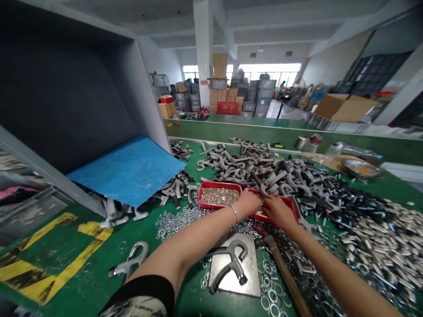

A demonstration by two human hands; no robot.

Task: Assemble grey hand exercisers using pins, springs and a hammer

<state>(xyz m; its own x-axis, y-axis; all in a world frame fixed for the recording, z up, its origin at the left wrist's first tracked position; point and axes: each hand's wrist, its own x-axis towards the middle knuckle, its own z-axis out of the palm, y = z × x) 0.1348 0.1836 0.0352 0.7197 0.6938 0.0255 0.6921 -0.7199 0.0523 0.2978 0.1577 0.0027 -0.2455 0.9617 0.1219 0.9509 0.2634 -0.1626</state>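
Note:
My left hand, with a bracelet at the wrist, reaches over the right red tray. Its fingers are drawn together, and whatever they hold is hidden. Beside it, my right hand dips its bent fingers into the same tray; I cannot make out what is in them. The left red tray holds many small metal parts. Nearer to me, a grey hand grip exerciser lies on a square metal plate. Another hand grip exerciser lies to the left, beside my forearm.
A hammer with a wooden handle lies right of the plate, among loose metal rings. Behind the trays is a heap of grey handles. Light metal pieces cover the right side. A blue sheet lies at the grey box.

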